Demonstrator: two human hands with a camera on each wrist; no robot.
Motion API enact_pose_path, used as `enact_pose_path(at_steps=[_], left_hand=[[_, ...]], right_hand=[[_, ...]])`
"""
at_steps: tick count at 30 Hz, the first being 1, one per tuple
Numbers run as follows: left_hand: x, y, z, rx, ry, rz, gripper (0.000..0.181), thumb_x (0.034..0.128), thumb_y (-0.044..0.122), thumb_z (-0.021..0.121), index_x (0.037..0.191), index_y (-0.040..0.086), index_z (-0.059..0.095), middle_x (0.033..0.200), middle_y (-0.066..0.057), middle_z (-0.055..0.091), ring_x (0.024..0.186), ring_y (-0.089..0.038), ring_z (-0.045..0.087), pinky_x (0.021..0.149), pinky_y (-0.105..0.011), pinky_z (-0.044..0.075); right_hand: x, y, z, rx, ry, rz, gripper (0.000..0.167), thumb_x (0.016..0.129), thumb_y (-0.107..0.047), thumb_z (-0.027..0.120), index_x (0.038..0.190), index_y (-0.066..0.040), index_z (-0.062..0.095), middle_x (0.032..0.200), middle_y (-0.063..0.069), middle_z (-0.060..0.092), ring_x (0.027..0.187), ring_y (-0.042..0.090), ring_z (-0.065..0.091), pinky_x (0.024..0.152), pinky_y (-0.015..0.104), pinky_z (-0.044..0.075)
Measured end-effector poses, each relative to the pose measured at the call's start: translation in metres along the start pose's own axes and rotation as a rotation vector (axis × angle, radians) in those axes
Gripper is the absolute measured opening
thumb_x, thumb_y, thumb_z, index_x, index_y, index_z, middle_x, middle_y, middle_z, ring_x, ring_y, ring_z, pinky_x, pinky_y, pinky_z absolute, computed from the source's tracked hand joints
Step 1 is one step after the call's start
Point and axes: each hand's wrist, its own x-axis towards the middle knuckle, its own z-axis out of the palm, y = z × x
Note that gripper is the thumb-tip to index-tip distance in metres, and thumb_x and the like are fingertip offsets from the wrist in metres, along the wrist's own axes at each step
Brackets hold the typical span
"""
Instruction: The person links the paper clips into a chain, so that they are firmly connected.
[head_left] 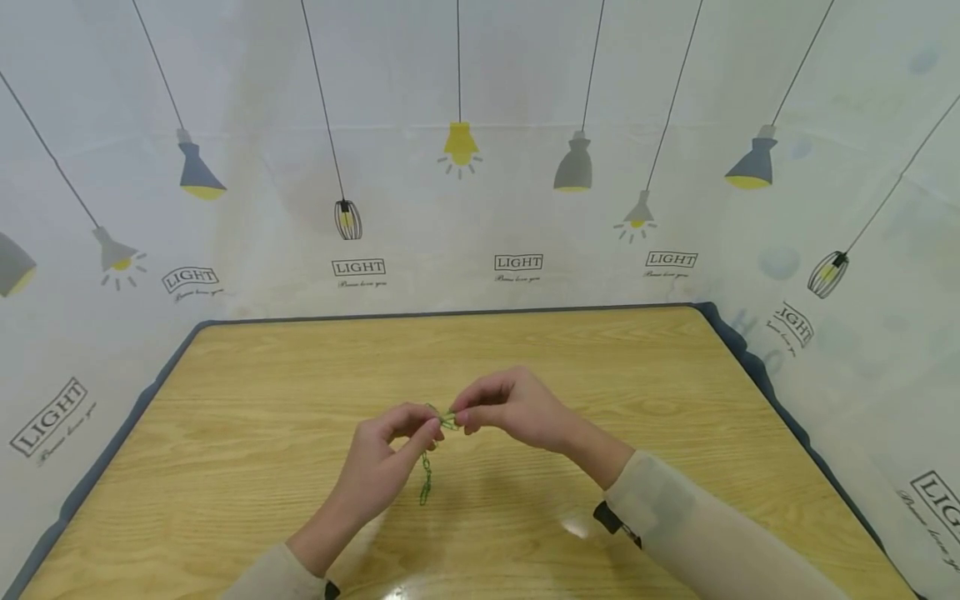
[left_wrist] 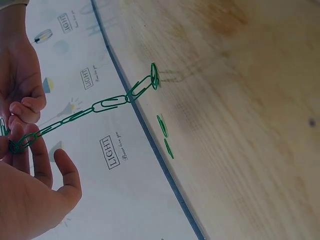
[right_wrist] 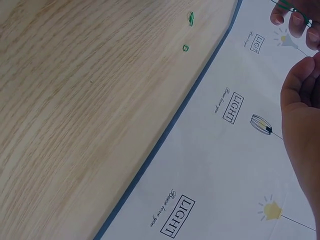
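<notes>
A chain of green paper clips (left_wrist: 111, 102) hangs from my left hand (head_left: 382, 458), whose thumb and fingers pinch its upper end. In the head view, the chain's lower end (head_left: 425, 492) dangles over the table. Facing it, my right hand (head_left: 521, 410) pinches a green paper clip (head_left: 449, 421) between thumb and fingers, close against the left fingertips. Both hands are raised over the table and nearly touch. The right fingers (left_wrist: 25, 107) partly cover that clip in the left wrist view. Whether the two clips are linked, I cannot tell.
Below the hands lies the wood-grain table (head_left: 300, 367) with a dark blue edge. A white curtain (head_left: 420, 208) printed with lamps surrounds it. Two green pieces (left_wrist: 162, 126) show apart from the chain in the left wrist view; whether they lie on the table is unclear.
</notes>
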Motion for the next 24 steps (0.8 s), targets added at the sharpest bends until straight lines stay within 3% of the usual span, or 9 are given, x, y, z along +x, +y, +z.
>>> enact_pose_path(at_steps=[10, 19, 24], left_hand=[[-0.0008, -0.001, -0.0007, 0.064, 0.011, 0.088, 0.013, 0.1077, 0.02, 0.065, 0.106, 0.015, 0.077, 0.092, 0.001, 0.077, 0.079, -0.009, 0.069, 0.075, -0.027, 0.059], [-0.0019, 0.0003, -0.0028, 0.035, 0.026, 0.007, 0.015, 0.1075, 0.024, 0.066, 0.107, 0.014, 0.077, 0.093, -0.006, 0.077, 0.081, -0.016, 0.071, 0.073, -0.025, 0.059], [-0.0027, -0.0009, -0.0036, 0.001, 0.013, -0.055, 0.02, 0.1084, 0.025, 0.064, 0.113, 0.01, 0.076, 0.094, -0.003, 0.079, 0.088, -0.014, 0.074, 0.085, -0.033, 0.062]], right_hand=[[-0.0013, 0.002, -0.0012, 0.065, -0.051, 0.033, 0.016, 0.098, -0.006, 0.073, 0.107, 0.005, 0.08, 0.096, 0.002, 0.081, 0.081, 0.013, 0.072, 0.089, 0.035, 0.063], [-0.0021, 0.0006, -0.0014, 0.046, -0.038, 0.028, 0.015, 0.1, -0.006, 0.072, 0.11, 0.003, 0.078, 0.1, 0.002, 0.079, 0.085, 0.014, 0.072, 0.086, 0.036, 0.064], [-0.0027, -0.0016, -0.0026, 0.038, -0.023, 0.016, 0.016, 0.101, -0.009, 0.072, 0.11, 0.002, 0.078, 0.098, 0.003, 0.078, 0.085, 0.015, 0.072, 0.084, 0.036, 0.064]])
